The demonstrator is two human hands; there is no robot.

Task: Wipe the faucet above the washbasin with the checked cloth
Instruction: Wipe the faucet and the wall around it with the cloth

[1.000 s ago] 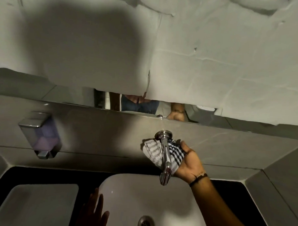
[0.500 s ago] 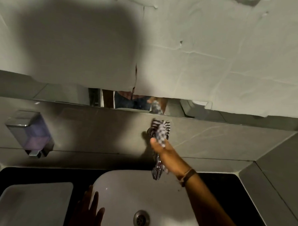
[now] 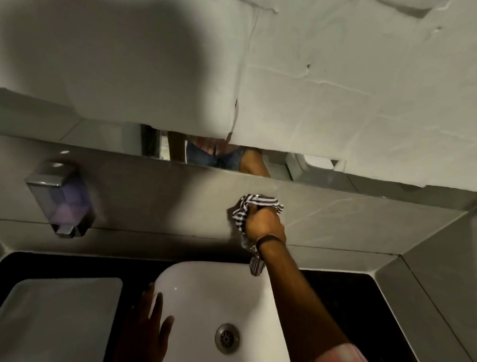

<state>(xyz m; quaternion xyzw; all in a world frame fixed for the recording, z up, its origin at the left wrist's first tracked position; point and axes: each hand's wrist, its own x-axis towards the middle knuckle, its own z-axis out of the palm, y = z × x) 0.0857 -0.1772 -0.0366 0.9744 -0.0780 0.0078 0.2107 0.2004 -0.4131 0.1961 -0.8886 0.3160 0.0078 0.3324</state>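
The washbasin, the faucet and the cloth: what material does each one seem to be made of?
Washbasin: likely glazed ceramic, being glossy white with a small highlight. Faucet: probably chromed metal; only its shiny tip shows below the right hand. Checked cloth: thin woven fabric, soft folds, dark and white check.

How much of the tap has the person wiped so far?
Done: nothing shows for certain; no wiped patch stands out. In hand: the right hand presses the checked cloth around the top of the tap, by the wall. The left hand rests on the basin rim. Left: the tap spout tip pokes out bare below the wrist, so it probably needs a rub.
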